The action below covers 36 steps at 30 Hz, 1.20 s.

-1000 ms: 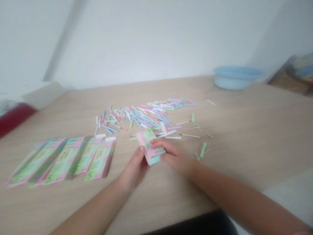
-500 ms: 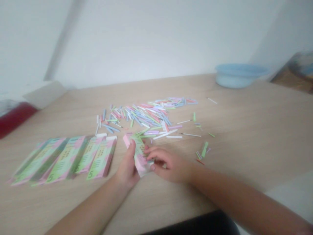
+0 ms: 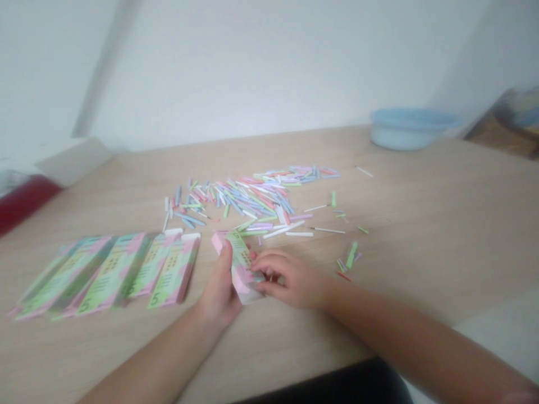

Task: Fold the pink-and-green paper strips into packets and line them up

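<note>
My left hand [image 3: 221, 283] is wrapped round a small pink and green cardboard box [image 3: 240, 255], its thumb along the top edge. The box is tilted above the table, its near end towards me. At that end my right hand [image 3: 290, 280] has its fingers curled, with fingertips and thumb closed on the white end flap. The picture is blurred, so the flap's exact fold is hard to make out. Just beyond the box lies a pile of thin pastel sticks [image 3: 248, 196] in blue, pink, green and white.
Several matching boxes [image 3: 168, 275] lie side by side on the wooden table [image 3: 421, 224] at left. Loose sticks and a green piece [image 3: 351, 255] are scattered right of the pile. A light blue basin [image 3: 404, 132] stands at the back right; a red object [image 3: 27, 202] is at far left.
The right fingers have shifted slightly at the box's near end, the thumb moving up against the white flap. The left hand keeps its hold. The view has drifted a little.
</note>
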{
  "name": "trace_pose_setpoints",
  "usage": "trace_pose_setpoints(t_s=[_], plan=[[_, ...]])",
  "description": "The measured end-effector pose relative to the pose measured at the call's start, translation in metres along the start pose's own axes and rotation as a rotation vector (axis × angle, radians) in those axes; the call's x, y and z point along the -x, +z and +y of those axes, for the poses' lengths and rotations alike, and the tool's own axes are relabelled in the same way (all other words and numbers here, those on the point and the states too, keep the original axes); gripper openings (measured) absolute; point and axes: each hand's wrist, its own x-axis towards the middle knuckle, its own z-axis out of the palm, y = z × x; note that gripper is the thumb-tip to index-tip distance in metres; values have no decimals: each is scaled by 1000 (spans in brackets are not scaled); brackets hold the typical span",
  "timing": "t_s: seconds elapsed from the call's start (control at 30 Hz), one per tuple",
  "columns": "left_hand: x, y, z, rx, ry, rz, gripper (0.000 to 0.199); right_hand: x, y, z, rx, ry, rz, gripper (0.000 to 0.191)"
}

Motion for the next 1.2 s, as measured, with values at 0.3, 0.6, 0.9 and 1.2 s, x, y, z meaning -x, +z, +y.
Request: trace_pose_setpoints(t_s=[0.3,0.6,0.9,1.2], plan=[[3,1,-3,-13,34,-27,46,3,-2,-8,124,-30,20,40],[5,5,-10,-49,40,-92,51,5,-5,-14,105,-65,4,48],[7,10,-10,-39,38,-62,46,3,-5,-14,198,2,-6,35],[6,5,-3,-28,-44,-59,57,2,-15,-16,102,-31,-58,44]])
